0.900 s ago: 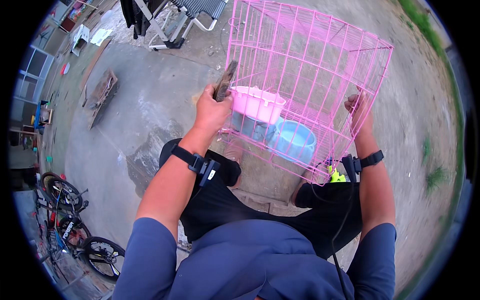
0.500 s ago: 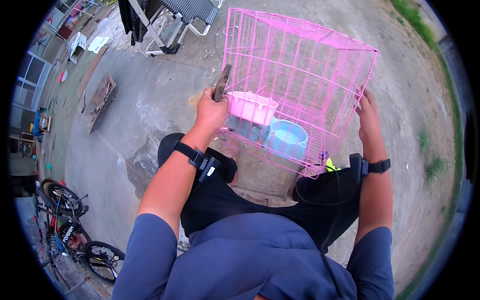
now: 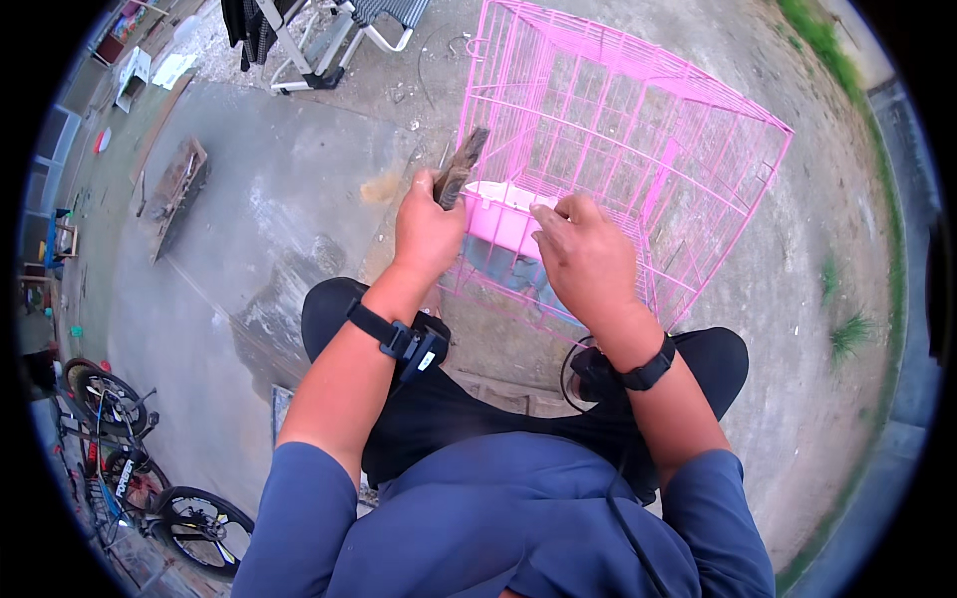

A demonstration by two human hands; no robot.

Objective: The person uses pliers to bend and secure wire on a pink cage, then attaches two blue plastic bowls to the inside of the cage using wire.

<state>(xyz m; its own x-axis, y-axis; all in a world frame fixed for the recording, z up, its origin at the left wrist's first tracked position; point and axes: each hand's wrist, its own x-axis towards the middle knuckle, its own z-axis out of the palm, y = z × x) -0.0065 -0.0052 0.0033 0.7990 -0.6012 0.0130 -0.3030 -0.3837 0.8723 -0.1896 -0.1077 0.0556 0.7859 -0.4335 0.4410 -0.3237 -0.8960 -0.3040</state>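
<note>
A pink wire cage [image 3: 688, 159] stands in front of me. My left hand [image 3: 427, 227] is at its left front edge, closed round a worn, brown-grey elongated piece [image 3: 463, 167] whose kind I cannot tell. My right hand [image 3: 588, 261] is at the cage's front wires with fingers bent in a pinch. Whether they grip a wire or something small is hidden. A pink plastic tub [image 3: 495, 223] shows through the wires between my hands. Below it are parts of a grey-blue thing [image 3: 498, 267]; the blue basin is mostly hidden behind my right hand and forearm.
A folding chair [image 3: 329, 45] stands beyond the cage at the far left. A shallow, dirty tray-like board [image 3: 181, 199] lies on the concrete at left. Bicycles [image 3: 140, 468] stand at lower left. My knees flank the cage's near side, and a black cable [image 3: 628, 518] runs down my front.
My right hand has left the cage's right side and come to its front wires, beside the pink tub. The cage appears shifted slightly right. My left hand keeps hold of the brown-grey piece.
</note>
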